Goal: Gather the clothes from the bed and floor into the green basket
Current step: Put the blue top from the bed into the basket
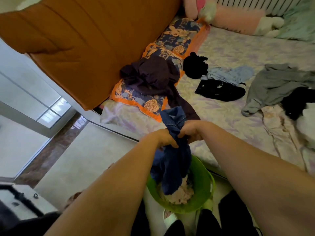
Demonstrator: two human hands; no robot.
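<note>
Denim garment (172, 160), dark blue, is hanging bunched between both of the person's hands, its lower part trailing down into the green basket (203, 183) that is sitting on the pale floor (81, 160) just beside the bed (226, 113). The left hand (164, 138) is gripping the cloth with its fingers curled over the upper folds, and the right hand (191, 131) is clutching the same bundle just beside it, so the two hands are nearly touching. Inside the basket a pale pinkish cloth (180, 195) is lying under the denim. On the lilac-patterned bed sheet, other clothes are lying spread about: a dark purple garment (151, 75) is slumping over a floral pillow with an orange border (172, 41), a small black item (196, 65) is resting beside a light blue piece (230, 74), another black piece (221, 90) is lying just in front of that, and a grey garment (276, 84) is sprawling toward the right edge beside further black and white cloth. An orange padded headboard (81, 41) is standing behind the pillow, and pink and white plush toys (238, 19) are lining the far side of the bed.
</note>
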